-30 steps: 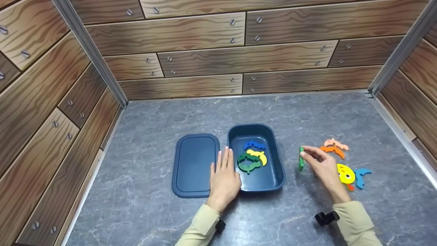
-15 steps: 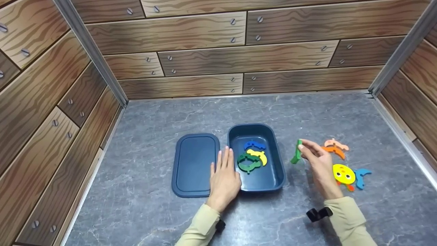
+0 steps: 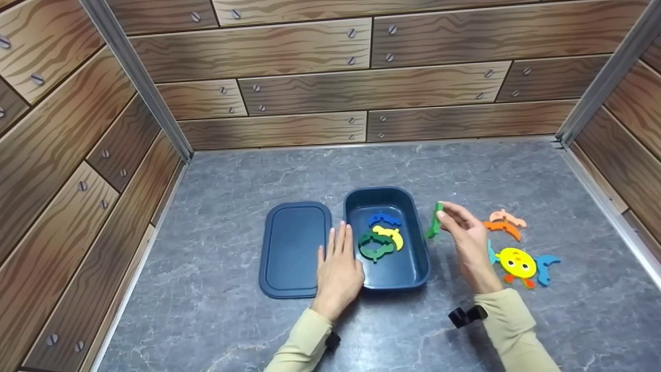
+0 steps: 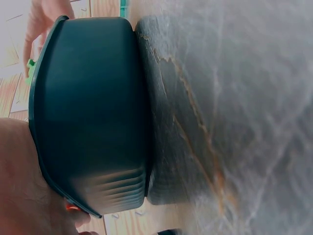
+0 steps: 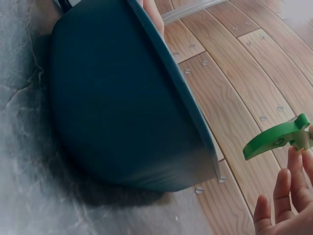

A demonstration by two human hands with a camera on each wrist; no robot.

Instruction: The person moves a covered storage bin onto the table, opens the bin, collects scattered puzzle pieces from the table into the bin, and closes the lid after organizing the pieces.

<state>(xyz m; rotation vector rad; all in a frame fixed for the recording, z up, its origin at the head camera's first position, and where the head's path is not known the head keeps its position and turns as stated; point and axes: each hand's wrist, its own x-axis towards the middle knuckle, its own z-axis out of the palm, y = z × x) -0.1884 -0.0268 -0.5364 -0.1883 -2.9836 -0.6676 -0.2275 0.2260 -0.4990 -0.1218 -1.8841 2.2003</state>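
Note:
My right hand [image 3: 467, 243] pinches a green curved puzzle piece [image 3: 435, 219] between thumb and fingers, just right of a dark blue plastic box [image 3: 425, 258]. In the right wrist view the green piece [image 5: 274, 139] shows a thin arc with a knobbed end, held beyond the box rim. Fingers straight, my left hand [image 3: 340, 274] rests on the box's left rim. Inside the box lie a blue piece [image 3: 384, 220], a yellow piece [image 3: 391, 236] and dark green pieces [image 3: 377, 253] forming a rough ring.
Left of the box, partly under my left hand, lies its flat blue lid [image 3: 295, 250]. On the right are a round yellow face piece [image 3: 518, 262], a blue piece [image 3: 546, 268], an orange arc [image 3: 505, 228] and a pink piece [image 3: 508, 217]. Wood-patterned walls [image 3: 310, 51] enclose the table.
My right hand has carried the green piece leftward and somewhat away from me, up to the box's right side, uncovering a teal piece beside the yellow face. My left hand has stayed still.

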